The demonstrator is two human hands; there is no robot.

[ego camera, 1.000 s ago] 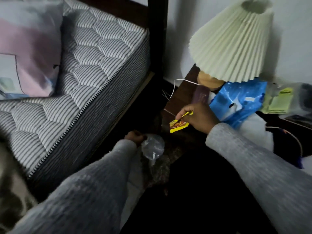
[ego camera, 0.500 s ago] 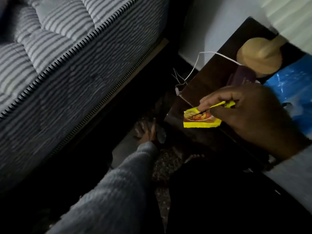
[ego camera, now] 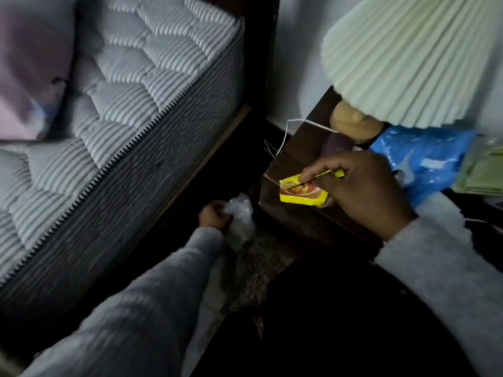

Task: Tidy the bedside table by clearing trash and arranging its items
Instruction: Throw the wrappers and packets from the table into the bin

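Note:
My right hand (ego camera: 362, 191) pinches a yellow food wrapper (ego camera: 302, 193) over the near left corner of the dark wooden bedside table (ego camera: 299, 148). Low in the gap between bed and table, my left hand (ego camera: 215, 217) grips a crumpled clear plastic bag (ego camera: 241, 221). A blue plastic bag (ego camera: 424, 161) lies on the table right behind my right hand. The lamp's wooden base (ego camera: 351, 122) stands at the table's back under a pleated cream shade (ego camera: 413, 58).
The striped mattress (ego camera: 130, 126) fills the left, with a pink pillow (ego camera: 30, 63) on it. A dark bedpost (ego camera: 261, 50) rises beside the table. A white cord (ego camera: 288, 131) hangs off the table's back edge. Greenish papers (ego camera: 484, 172) lie at the far right.
The view pulled back up, so the lampshade and pillow show again. My left hand rose with the clear bag bunched in it. My right hand still holds the wrapper at the table corner.

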